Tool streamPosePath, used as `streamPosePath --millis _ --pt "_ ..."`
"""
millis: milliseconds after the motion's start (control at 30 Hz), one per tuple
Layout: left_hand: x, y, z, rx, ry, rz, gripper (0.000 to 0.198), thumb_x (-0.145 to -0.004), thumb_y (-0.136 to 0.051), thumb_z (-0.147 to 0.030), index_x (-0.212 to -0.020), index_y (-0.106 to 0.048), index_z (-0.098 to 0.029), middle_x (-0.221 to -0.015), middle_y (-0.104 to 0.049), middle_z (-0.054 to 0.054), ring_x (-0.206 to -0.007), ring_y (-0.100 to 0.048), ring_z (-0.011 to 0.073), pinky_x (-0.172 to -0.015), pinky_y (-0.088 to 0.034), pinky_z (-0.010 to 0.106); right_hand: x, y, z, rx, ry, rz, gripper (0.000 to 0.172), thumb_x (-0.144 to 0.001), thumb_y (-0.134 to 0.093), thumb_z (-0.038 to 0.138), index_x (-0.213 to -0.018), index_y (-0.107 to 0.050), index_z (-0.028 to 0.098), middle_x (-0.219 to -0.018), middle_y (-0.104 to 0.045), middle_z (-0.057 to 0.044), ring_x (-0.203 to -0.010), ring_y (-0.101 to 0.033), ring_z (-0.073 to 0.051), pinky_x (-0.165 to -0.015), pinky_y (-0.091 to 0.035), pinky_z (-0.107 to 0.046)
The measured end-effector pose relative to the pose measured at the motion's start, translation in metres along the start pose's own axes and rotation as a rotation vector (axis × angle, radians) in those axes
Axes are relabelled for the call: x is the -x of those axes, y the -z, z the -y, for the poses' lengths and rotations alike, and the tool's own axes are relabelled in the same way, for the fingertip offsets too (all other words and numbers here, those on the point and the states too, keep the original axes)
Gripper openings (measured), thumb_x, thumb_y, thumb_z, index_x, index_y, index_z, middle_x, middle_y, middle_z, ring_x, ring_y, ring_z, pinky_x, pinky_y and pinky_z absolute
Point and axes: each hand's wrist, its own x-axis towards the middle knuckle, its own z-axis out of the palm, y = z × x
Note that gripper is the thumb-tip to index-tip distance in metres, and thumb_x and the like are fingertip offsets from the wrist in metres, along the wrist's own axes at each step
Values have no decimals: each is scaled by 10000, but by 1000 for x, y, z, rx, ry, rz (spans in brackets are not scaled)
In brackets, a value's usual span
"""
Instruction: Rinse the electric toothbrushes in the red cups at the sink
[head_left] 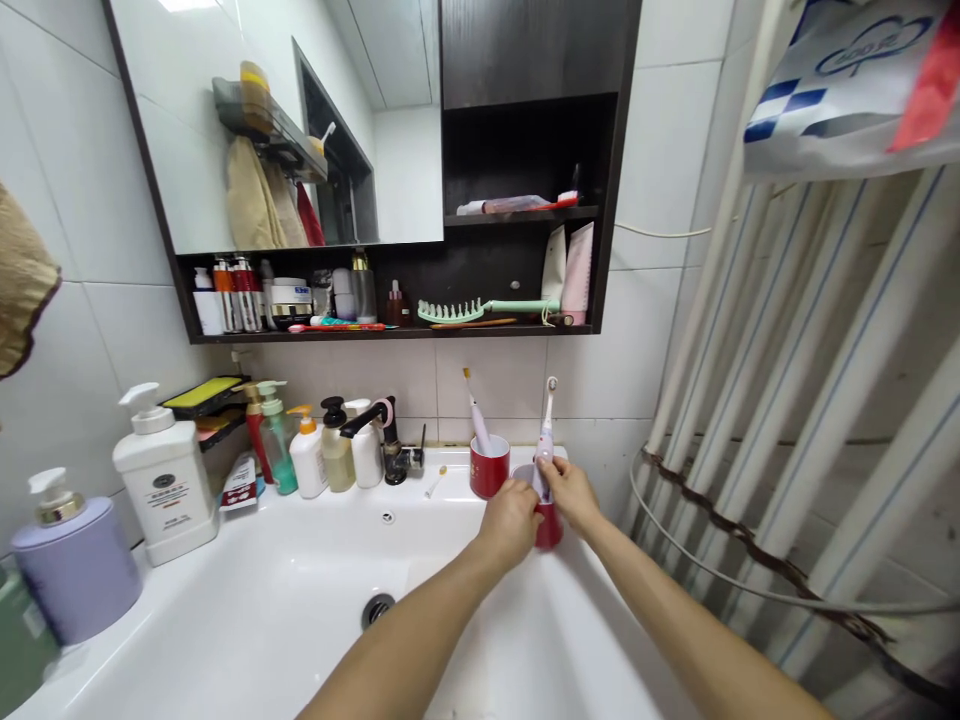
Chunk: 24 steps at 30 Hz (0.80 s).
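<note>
My left hand is closed around a red cup at the back right of the sink, hiding much of its side. Between the fingers of my right hand is a pale electric toothbrush, upright with its head on top and its lower end inside that cup. Just left of my hands stands a second red cup on the sink's rear ledge. A lilac toothbrush with a yellowish tip leans in it.
A black faucet rises behind the white sink basin. Several pump bottles line the left rim. Overhead hangs a dark mirror cabinet with a green hairbrush. White pipes and a plastic bag are at right.
</note>
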Motion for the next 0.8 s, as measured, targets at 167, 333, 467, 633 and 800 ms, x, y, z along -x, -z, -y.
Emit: streamPosePath --millis 167,333,467,633,800 --pt "-34 -16 5 -14 22 -4 145 -610 -408 -116 -686 -526 -152 -746 -500 61 -784 -411 182 -657 -348 281 -34 8 -9 39 -9 17 246 -733 -385 260 -941 -444 142 -948 -485 -37 -793 -487 -139 -664 -407 -329" --pt "-51 -31 18 -30 36 -18 184 -616 -404 -122 -754 -525 -141 -778 -506 76 -809 -408 193 -659 -352 284 -54 7 -21 22 -28 51 248 -734 -384 252 -953 -437 150 -971 -474 -42 -805 -483 -139 -671 -405 -331" --pt "-58 -37 22 -38 80 -7 210 -618 -399 -118 -786 -522 -142 -807 -504 84 -843 -399 199 -649 -352 285 -65 5 -26 -21 -4 120 256 -732 -389 252 -959 -432 143 -966 -476 -43 -804 -484 -141 -668 -406 -335" --pt "-56 -24 24 -103 23 -116 229 -627 -413 -141 -838 -501 -156 -907 -476 70 -891 -373 181 -775 -282 296 -67 4 -26 -42 24 147 252 -733 -387 252 -955 -435 143 -959 -480 -41 -797 -488 -139 -663 -409 -331" --pt "-48 -4 41 -211 191 -155 206 -598 -441 -131 -792 -508 -147 -842 -497 79 -874 -381 199 -777 -252 319 -57 8 -21 20 24 -89 247 -737 -378 254 -956 -435 156 -985 -467 -44 -821 -475 -142 -689 -396 -341"
